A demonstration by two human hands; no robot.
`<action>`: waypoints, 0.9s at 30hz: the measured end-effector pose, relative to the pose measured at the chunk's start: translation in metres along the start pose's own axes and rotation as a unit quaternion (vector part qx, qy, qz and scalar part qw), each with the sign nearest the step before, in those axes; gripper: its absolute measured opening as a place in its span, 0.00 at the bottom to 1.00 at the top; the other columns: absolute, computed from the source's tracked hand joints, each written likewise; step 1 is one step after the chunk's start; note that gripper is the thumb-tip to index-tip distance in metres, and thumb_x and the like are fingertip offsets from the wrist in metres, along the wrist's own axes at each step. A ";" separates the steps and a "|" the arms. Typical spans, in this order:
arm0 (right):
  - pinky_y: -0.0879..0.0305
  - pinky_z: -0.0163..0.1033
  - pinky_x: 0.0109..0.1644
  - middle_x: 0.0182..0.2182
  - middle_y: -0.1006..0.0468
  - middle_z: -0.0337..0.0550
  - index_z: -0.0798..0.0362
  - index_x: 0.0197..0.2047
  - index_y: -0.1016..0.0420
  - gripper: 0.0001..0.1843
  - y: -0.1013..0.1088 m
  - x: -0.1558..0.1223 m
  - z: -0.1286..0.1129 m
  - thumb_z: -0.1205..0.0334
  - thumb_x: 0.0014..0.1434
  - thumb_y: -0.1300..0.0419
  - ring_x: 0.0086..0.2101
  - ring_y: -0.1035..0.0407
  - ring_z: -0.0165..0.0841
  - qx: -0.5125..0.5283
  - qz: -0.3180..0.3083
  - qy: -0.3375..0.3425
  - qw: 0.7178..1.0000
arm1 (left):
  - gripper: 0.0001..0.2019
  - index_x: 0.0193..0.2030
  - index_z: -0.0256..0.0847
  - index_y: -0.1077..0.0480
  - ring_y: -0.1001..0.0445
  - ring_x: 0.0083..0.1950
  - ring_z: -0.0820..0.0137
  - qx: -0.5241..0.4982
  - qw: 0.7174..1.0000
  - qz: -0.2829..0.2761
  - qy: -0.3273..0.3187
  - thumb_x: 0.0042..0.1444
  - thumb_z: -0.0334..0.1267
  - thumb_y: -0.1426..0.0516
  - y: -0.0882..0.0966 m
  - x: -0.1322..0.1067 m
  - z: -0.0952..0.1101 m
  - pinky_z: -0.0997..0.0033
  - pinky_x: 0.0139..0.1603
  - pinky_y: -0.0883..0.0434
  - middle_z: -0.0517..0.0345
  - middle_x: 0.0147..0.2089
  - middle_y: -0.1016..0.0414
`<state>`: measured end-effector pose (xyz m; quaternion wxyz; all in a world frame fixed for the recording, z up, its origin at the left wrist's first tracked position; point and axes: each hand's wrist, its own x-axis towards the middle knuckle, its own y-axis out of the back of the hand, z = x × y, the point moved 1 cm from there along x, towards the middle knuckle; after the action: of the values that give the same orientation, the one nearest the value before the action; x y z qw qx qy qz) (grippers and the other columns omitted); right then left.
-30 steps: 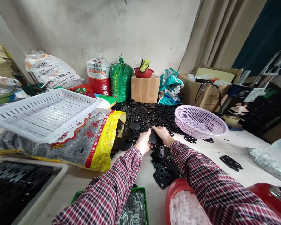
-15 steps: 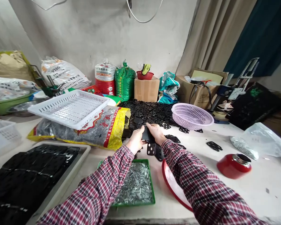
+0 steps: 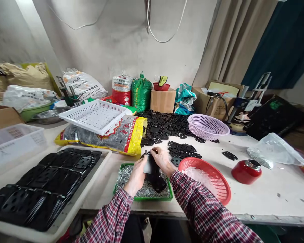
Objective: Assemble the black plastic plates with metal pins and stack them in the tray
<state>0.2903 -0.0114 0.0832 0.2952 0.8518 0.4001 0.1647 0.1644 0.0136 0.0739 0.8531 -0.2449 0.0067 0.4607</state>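
Observation:
Both hands hold a stack of black plates [image 3: 153, 172] over the green tray [image 3: 144, 197] of small metal pins at the table's front edge. My left hand [image 3: 138, 172] grips the stack's left side, fingers closed on it. On the stack's top right, my right hand [image 3: 162, 160] is closed round it. Both sleeves are red plaid. More black plates [image 3: 182, 151] lie just beyond the hands, and a big heap [image 3: 164, 123] lies farther back.
A red basket [image 3: 207, 177] of white bits sits right of the green tray. A white tray [image 3: 48, 189] of stacked black plates lies left. Behind are a yellow-edged sack [image 3: 111, 136] under a white basket [image 3: 95, 116], a lilac basket [image 3: 207, 126], a red pot [image 3: 247, 170] and a plastic bag [image 3: 276, 153].
Both hands have drawn back from the heap towards me with the stack of black plates, now over the green tray. The view has pulled back and shows more of the table.

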 end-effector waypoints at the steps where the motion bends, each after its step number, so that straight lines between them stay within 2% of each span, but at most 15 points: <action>1: 0.31 0.47 0.54 0.48 0.20 0.48 0.55 0.49 0.24 0.14 0.001 -0.002 -0.001 0.55 0.68 0.43 0.47 0.25 0.36 -0.007 -0.010 0.009 1.000 | 0.17 0.47 0.41 0.22 0.22 0.54 0.55 0.007 1.000 0.000 -0.006 0.54 0.48 0.35 0.002 -0.002 -0.002 0.60 0.51 0.25 0.46 0.46 0.17; 4: 0.30 0.47 0.54 0.48 0.20 0.46 0.55 0.48 0.23 0.13 0.007 -0.008 0.000 0.56 0.69 0.44 0.46 0.25 0.36 -0.035 -0.039 0.029 0.998 | 0.14 0.46 0.41 0.21 0.24 0.57 0.53 0.033 0.999 -0.003 -0.023 0.56 0.45 0.36 0.006 -0.009 -0.008 0.58 0.55 0.26 0.45 0.47 0.17; 6: 0.31 0.44 0.53 0.47 0.19 0.46 0.54 0.48 0.22 0.12 0.014 -0.013 0.003 0.60 0.70 0.46 0.46 0.24 0.35 -0.064 -0.049 0.031 0.996 | 0.12 0.45 0.42 0.21 0.26 0.59 0.53 0.055 0.998 -0.005 -0.034 0.56 0.43 0.37 0.010 -0.016 -0.010 0.56 0.57 0.27 0.47 0.46 0.18; 10: 0.33 0.38 0.49 0.44 0.17 0.47 0.50 0.46 0.19 0.15 0.028 -0.021 0.009 0.66 0.66 0.47 0.46 0.23 0.38 -0.143 -0.063 0.019 0.988 | 0.10 0.42 0.44 0.20 0.30 0.62 0.54 0.105 0.993 -0.003 -0.061 0.51 0.35 0.35 0.016 -0.031 0.000 0.58 0.63 0.32 0.49 0.48 0.19; 13: 0.34 0.38 0.46 0.39 0.16 0.45 0.49 0.39 0.17 0.12 0.035 -0.024 0.010 0.66 0.61 0.42 0.44 0.23 0.41 -0.190 -0.087 0.024 0.978 | 0.08 0.37 0.44 0.19 0.33 0.63 0.54 0.146 0.986 -0.004 -0.077 0.48 0.32 0.34 0.014 -0.040 0.011 0.60 0.66 0.37 0.50 0.47 0.19; 16: 0.34 0.38 0.45 0.37 0.16 0.44 0.48 0.35 0.17 0.10 0.048 -0.015 0.010 0.62 0.61 0.41 0.41 0.23 0.40 -0.210 -0.106 0.031 0.971 | 0.02 0.32 0.44 0.21 0.31 0.60 0.54 0.186 0.980 -0.008 -0.076 0.49 0.35 0.34 0.008 -0.043 0.017 0.61 0.64 0.37 0.53 0.41 0.19; 20: 0.34 0.36 0.45 0.41 0.17 0.43 0.47 0.45 0.17 0.12 0.096 0.014 0.024 0.58 0.62 0.41 0.43 0.24 0.38 -0.217 -0.101 0.010 0.971 | 0.04 0.27 0.45 0.23 0.29 0.54 0.54 0.232 0.971 -0.010 -0.053 0.50 0.39 0.34 0.007 -0.038 0.016 0.60 0.60 0.35 0.56 0.35 0.20; 23: 0.32 0.38 0.43 0.44 0.17 0.47 0.50 0.51 0.19 0.21 0.141 0.034 0.050 0.62 0.52 0.33 0.42 0.24 0.41 -0.228 -0.097 -0.050 0.968 | 0.03 0.27 0.45 0.21 0.27 0.53 0.52 0.252 0.967 -0.021 -0.034 0.48 0.39 0.33 0.008 -0.035 0.019 0.59 0.58 0.34 0.54 0.37 0.18; 27: 0.28 0.45 0.35 0.51 0.21 0.59 0.52 0.57 0.23 0.41 0.189 0.038 0.098 0.70 0.36 0.28 0.41 0.24 0.51 -0.239 -0.089 -0.170 0.952 | 0.05 0.34 0.45 0.18 0.28 0.59 0.51 0.244 0.969 -0.045 -0.013 0.47 0.38 0.32 0.001 -0.029 0.031 0.59 0.65 0.39 0.51 0.47 0.17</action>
<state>0.4751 -0.1140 0.1288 0.5673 0.7325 0.3675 0.0810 0.1405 0.0048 0.1071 0.9071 -0.0237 0.0967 0.4090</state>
